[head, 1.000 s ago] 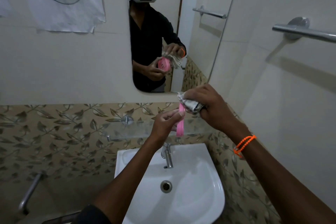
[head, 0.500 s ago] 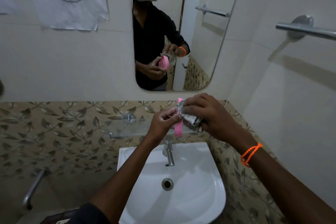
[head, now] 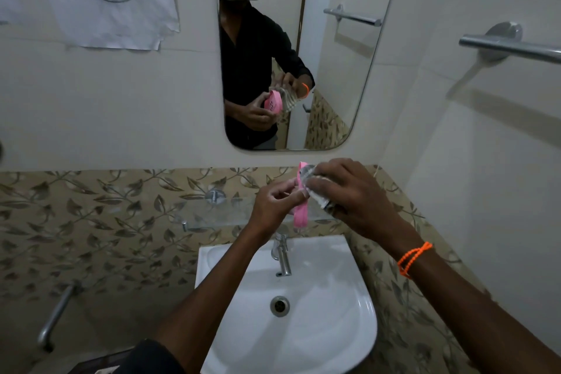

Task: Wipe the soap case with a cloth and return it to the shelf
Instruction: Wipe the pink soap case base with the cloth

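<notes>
soap case held on edge above the basin, cloth pressed to its side

head view: the pink soap case point(head: 301, 209) is gripped by the left hand point(head: 274, 206), fingers closed on its left face, and is held upright on edge above the tap point(head: 282, 255). whether anything is inside the case cannot be told from this side. the cloth point(head: 315, 194) is bunched in the closed right hand point(head: 352, 197) and is pressed against the upper right side of the case. an orange bracelet point(head: 414, 258) is worn on the right wrist.

the white basin point(head: 349, 313) is seen below both forearms; its bowl holds nothing but the drain point(head: 279, 306). the glass shelf point(head: 212, 215) is mounted on the leaf-patterned tiles behind and left of the hands, and its surface left of the case is bare. in the mirror point(head: 334, 70) the case is shown with slots in its face. a towel bar point(head: 510, 47) projects from the right wall, well apart from the hands.
</notes>
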